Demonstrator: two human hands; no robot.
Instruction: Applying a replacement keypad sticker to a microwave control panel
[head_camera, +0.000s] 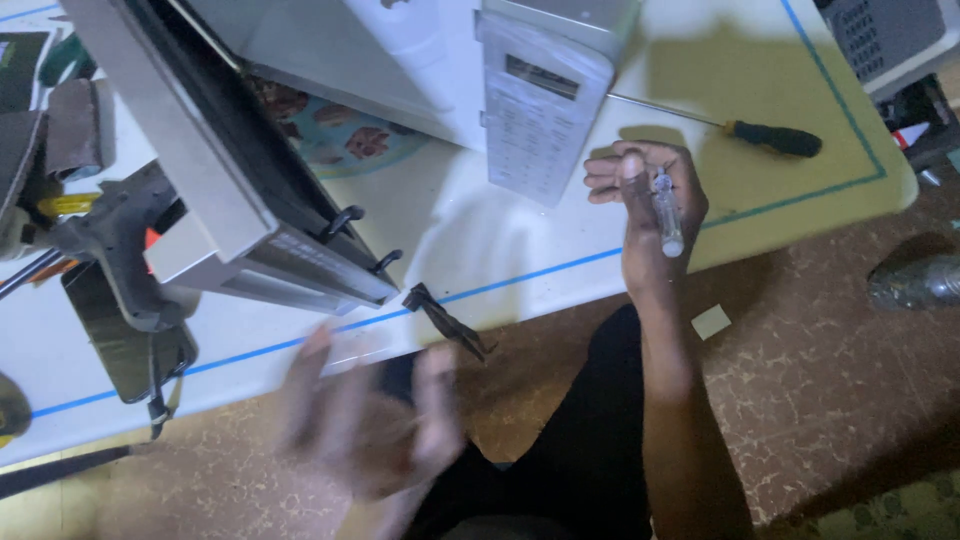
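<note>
Right hand: the right hand (648, 205) is seen right of centre in the frame, closed around a small screwdriver (666, 212) with a clear handle, held upright against the palm.
Left hand: the left hand (370, 425) is seen low and left of centre, below the table edge; it is blurred by motion, the fingers look spread, and nothing can be made out in it (whether it is truly empty cannot be told).
Appliance: a white microwave oven (420, 60) is set at the top of the frame on the table (560, 240), with its keypad panel (535, 115) turned toward the right hand.
Door: the oven door (220, 180) is swung open toward the left of the frame, its latch hooks (345, 220) pointing down to the table edge.
Loose part: a dark, bent piece (447, 318) is seen at the table edge, just below the door's corner and between the two hands.
Other tools: a long screwdriver (730, 128) with a black handle lies upper right; a glue gun (120, 250) lies at the left.
Step in hand: work on the opened oven is judged to be under way, with the tool readied.
Next move: the tip would need to be turned down and lined up with a screw, and the blurred hand steadied first.
</note>
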